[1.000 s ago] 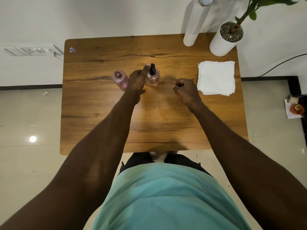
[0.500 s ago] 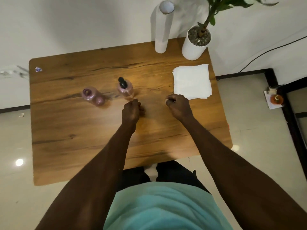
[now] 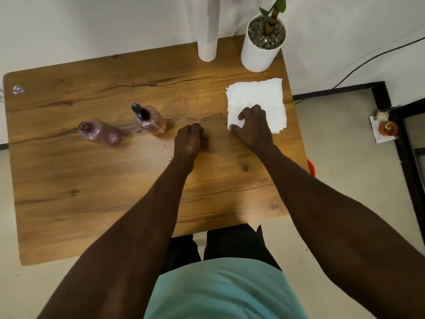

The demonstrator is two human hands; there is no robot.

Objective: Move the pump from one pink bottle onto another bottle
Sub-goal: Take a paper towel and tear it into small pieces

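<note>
Two pink bottles stand on the wooden table. The right bottle carries the black pump. The left bottle has an open neck with no pump. My left hand rests on the table to the right of the pumped bottle, fingers curled shut, holding nothing that I can see. My right hand lies on the near left corner of a stack of white napkins, its fingers pinching at the top sheet.
A white pot with a plant and a tall white roll stand at the table's far edge. Small crumbs lie near my left wrist. An orange object sits on the floor at right.
My left hand let go of the pumped bottle and drew back to the right. My right hand moved right onto the napkin stack. The camera swung, shifting the view.
</note>
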